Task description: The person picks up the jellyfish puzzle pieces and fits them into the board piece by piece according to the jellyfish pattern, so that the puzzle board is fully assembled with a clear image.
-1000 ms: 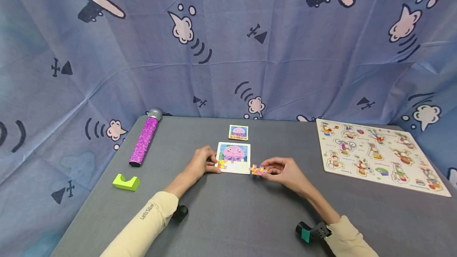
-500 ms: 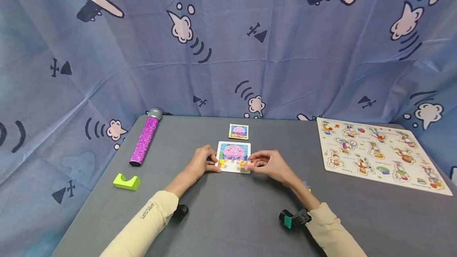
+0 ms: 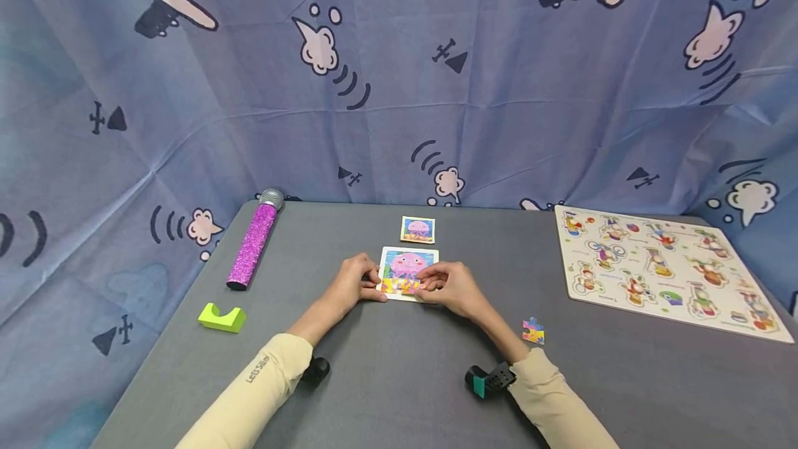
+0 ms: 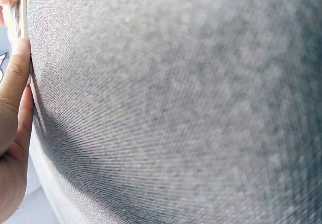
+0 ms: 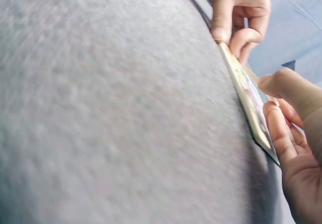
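Note:
A square jigsaw board with a pale rim and a pink jellyfish picture lies flat at mid-table. At its lower left corner my left hand holds the edge between thumb and fingers. My right hand reaches over the board's lower right and pinches a yellow-orange puzzle piece close over the bottom row. Its fingertips hide part of that row. In the right wrist view, both hands meet the board edge-on. A loose blue, pink and yellow puzzle piece lies near the right forearm.
Behind the board is a small jellyfish picture card. Left on the table are a purple glitter microphone and a lime-green arch block. A large illustrated puzzle board lies at the right, and a patterned curtain hangs behind.
My right hand has moved left with the puzzle piece, from beside the board to over its bottom row. The loose piece by the right forearm has come into view. My left hand stays put.

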A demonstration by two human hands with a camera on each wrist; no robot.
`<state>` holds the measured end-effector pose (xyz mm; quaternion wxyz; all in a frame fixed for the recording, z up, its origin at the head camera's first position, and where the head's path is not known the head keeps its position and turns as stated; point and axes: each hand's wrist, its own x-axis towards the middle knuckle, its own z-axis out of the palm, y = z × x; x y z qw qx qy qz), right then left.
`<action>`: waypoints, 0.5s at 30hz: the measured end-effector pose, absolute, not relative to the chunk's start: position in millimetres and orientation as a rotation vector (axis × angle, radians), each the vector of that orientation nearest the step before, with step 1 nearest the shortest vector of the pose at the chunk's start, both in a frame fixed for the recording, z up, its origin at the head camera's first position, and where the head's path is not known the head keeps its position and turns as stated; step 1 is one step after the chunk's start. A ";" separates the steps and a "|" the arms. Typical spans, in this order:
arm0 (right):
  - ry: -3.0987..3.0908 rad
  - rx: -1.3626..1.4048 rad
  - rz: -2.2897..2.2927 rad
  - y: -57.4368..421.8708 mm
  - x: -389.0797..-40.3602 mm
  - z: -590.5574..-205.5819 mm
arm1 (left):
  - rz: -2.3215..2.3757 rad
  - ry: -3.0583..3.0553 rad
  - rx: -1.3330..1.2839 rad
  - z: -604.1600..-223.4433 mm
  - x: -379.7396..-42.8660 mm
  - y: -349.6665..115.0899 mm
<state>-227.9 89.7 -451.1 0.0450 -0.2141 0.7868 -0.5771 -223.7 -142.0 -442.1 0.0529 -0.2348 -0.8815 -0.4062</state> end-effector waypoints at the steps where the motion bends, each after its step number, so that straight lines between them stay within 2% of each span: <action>1: 2.414 -0.659 -1.759 88.1 -227.8 -452.0 | -1.245 -2.684 -0.707 -441.6 -223.3 -141.7; 15: 2.615 -0.718 -1.568 78.5 -227.5 -447.6 | -1.262 -2.656 -0.701 -441.3 -223.7 -141.3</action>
